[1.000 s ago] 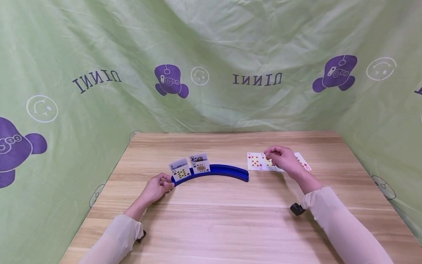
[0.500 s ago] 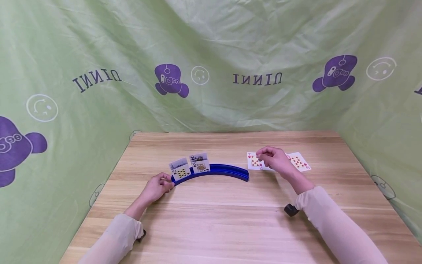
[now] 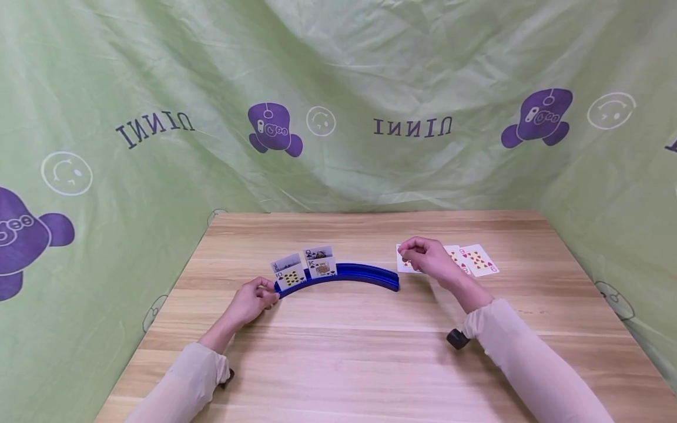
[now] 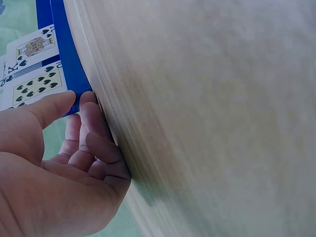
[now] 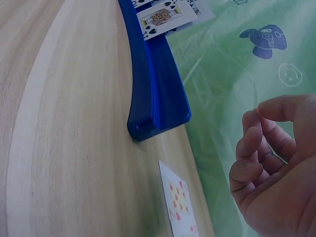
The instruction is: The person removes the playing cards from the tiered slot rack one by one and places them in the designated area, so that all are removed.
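Note:
At the left, my left hand (image 3: pixel 255 301) pinches the near-left end of a curved blue card holder (image 3: pixel 365 272) between thumb and fingers. Standing in its front slot are the ten of spades (image 3: pixel 291 278) and the king of spades (image 3: pixel 322 268), with a queen (image 3: pixel 318 252) and another face card (image 3: pixel 286 263) behind them. My right hand (image 3: pixel 431 258) hovers over a row of heart cards, thumb tip against index finger and nothing between them. Beneath it the seven of hearts (image 5: pixel 177 200) is partly covered in the head view. A nine of hearts (image 3: pixel 478 260) lies at the row's right end.
Everything rests on a wood-grain table (image 3: pixel 338 352). A green printed curtain (image 3: pixel 349 176) closes off the back and both sides. Between the seven and the nine lies another heart card (image 3: pixel 455 254), partly hidden by my right hand.
My right hand has shifted left along the row of cards, uncovering the nine and covering more of the seven. My left hand and the card holder have stayed in place.

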The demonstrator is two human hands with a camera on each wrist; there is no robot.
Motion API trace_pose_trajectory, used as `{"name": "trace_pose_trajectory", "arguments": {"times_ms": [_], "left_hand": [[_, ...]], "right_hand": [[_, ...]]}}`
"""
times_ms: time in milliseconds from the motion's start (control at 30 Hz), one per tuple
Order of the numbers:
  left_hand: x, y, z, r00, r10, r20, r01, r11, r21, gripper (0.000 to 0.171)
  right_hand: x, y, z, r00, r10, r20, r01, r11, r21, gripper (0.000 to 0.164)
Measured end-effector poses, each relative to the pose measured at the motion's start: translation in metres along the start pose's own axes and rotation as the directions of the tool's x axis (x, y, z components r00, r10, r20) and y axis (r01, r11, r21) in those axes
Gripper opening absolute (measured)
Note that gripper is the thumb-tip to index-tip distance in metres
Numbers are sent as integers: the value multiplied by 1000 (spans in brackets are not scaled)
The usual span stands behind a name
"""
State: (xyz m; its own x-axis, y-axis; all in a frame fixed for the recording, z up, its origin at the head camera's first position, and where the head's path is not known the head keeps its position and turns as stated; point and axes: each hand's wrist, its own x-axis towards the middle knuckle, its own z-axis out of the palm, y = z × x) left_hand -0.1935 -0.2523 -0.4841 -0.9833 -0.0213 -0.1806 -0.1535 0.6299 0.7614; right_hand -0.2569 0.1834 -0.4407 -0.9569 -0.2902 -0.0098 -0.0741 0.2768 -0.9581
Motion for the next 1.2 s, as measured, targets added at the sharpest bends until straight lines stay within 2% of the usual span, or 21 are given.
{"name": "trace_pose_trajectory", "arguments": {"times_ms": [700, 1200], "left_hand": [[0, -2, 0, 1000, 9, -5, -9, 1000, 4, 20], [0, -2, 1, 1000, 10, -8, -10, 1000, 9, 21]], "right_hand": [[9, -7, 28, 999, -4, 43, 5, 1000, -12, 24], [15, -15, 49, 998, -11, 68, 8, 999, 45, 24]]}}
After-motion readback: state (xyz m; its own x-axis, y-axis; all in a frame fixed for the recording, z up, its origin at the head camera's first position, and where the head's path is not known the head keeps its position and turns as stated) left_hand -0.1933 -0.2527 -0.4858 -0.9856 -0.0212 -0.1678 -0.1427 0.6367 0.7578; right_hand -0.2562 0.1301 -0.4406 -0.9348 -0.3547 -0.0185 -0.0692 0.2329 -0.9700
